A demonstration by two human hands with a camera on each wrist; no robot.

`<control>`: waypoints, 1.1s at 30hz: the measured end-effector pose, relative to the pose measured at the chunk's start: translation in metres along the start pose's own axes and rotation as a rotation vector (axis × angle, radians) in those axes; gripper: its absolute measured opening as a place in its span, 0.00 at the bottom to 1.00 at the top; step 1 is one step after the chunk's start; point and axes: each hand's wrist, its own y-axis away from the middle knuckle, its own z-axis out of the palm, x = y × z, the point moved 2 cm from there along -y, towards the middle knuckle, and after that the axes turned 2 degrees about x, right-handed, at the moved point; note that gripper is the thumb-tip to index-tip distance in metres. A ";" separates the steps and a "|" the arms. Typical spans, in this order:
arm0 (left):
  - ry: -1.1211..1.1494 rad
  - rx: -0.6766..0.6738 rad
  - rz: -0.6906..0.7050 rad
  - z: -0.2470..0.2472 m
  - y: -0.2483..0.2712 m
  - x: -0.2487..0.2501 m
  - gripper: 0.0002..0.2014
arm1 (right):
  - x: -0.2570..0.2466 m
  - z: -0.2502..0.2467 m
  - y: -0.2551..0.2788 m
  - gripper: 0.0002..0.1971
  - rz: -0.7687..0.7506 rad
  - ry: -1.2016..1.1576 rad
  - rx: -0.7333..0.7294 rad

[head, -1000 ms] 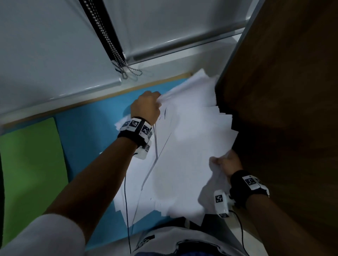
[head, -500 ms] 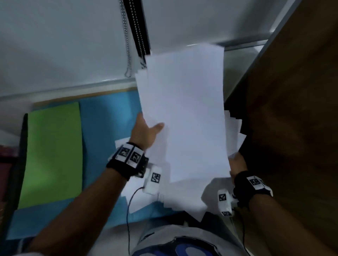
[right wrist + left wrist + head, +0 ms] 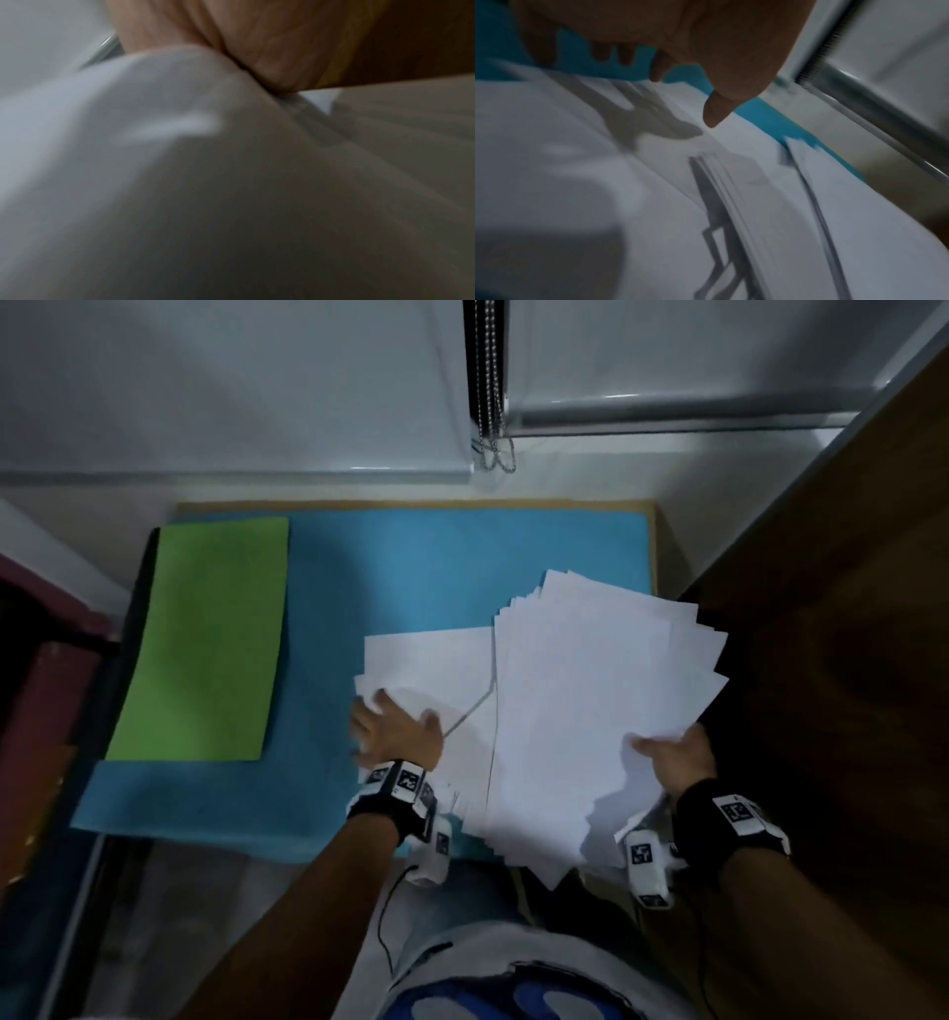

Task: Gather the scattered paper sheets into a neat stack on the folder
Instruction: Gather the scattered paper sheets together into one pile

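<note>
A green folder (image 3: pixel 200 639) lies flat on the left of the blue mat (image 3: pixel 411 557). My right hand (image 3: pixel 672 757) grips a fanned bundle of white sheets (image 3: pixel 590 690) by its near right edge, over the mat's right side. In the right wrist view my thumb (image 3: pixel 257 60) presses on the bundle (image 3: pixel 180 162). A few loose sheets (image 3: pixel 426 665) lie on the mat left of the bundle. My left hand (image 3: pixel 395 729) is spread over their near left corner, fingers straight. The left wrist view shows this hand (image 3: pixel 706 60) just above the loose sheets (image 3: pixel 577 162); contact is unclear.
A dark wooden cabinet (image 3: pixel 821 660) rises close along the right, touching the bundle's far edge. A window blind with a bead chain (image 3: pixel 488 403) hangs behind the table. A dark red object (image 3: pixel 41 660) stands at the left. Bare blue mat shows between folder and sheets.
The bundle, held upright by both hands half a second ago, has come down to the right in the right hand alone. My left hand let go and dropped to the loose sheets.
</note>
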 end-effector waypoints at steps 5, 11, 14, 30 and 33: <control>0.069 -0.083 -0.221 -0.007 -0.002 -0.021 0.37 | 0.008 0.003 -0.012 0.40 -0.014 0.014 0.004; 0.178 -0.096 -0.351 0.004 -0.033 -0.036 0.33 | 0.001 0.002 -0.005 0.34 -0.040 -0.001 -0.012; 0.070 -0.095 -0.294 -0.020 -0.013 -0.027 0.20 | 0.000 0.002 -0.005 0.35 -0.047 -0.009 -0.010; 0.238 -0.159 -0.279 0.002 -0.047 -0.046 0.25 | 0.005 0.003 -0.012 0.31 -0.083 -0.074 -0.035; 0.239 -0.130 -0.252 0.008 -0.051 -0.047 0.24 | 0.006 0.004 -0.014 0.32 -0.083 -0.061 -0.036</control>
